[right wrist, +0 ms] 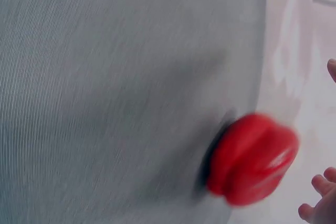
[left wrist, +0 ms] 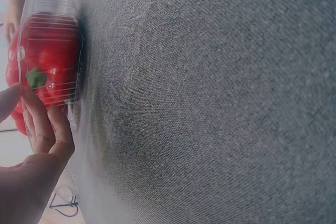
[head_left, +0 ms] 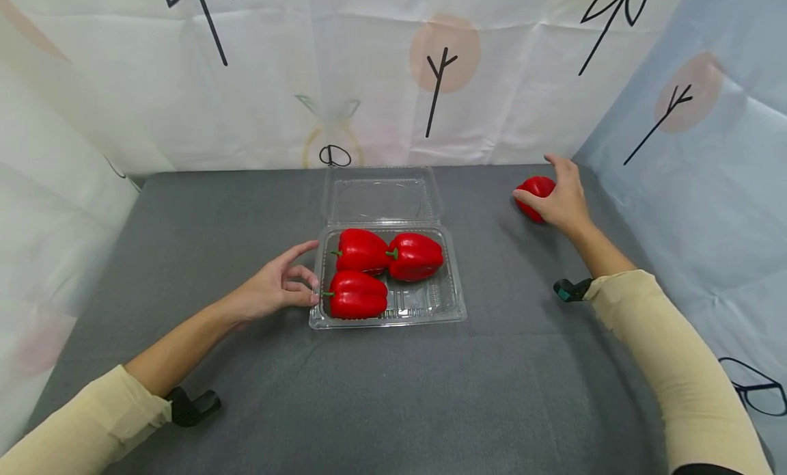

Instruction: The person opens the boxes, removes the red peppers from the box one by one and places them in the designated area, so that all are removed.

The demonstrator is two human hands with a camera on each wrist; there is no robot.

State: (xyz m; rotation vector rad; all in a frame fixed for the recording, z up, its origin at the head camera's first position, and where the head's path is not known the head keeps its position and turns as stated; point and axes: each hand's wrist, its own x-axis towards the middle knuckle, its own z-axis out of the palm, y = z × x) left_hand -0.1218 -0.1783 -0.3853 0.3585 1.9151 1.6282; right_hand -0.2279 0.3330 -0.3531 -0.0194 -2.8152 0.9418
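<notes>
A clear plastic clamshell container (head_left: 424, 304) lies with its lid tipped back, holding three red bell peppers, one of them the front-left pepper (head_left: 358, 296). My left hand (head_left: 279, 280) touches the container's left edge with spread fingers. In the left wrist view, the fingers (left wrist: 37, 116) rest along the outer wall below the rim. At the far right another red bell pepper (right wrist: 253, 161) sits on the cloth. My right hand (head_left: 562, 198) is over it with thumb and fingers spread wide. The right wrist view shows the pepper apart from the fingertips, slightly blurred.
A grey cloth (head_left: 381, 393) covers the table. White printed sheets (head_left: 369, 65) stand behind and to the left; a bluish sheet (head_left: 688, 208) rises close to my right arm. The transparent lid (head_left: 381, 196) leans toward the back edge.
</notes>
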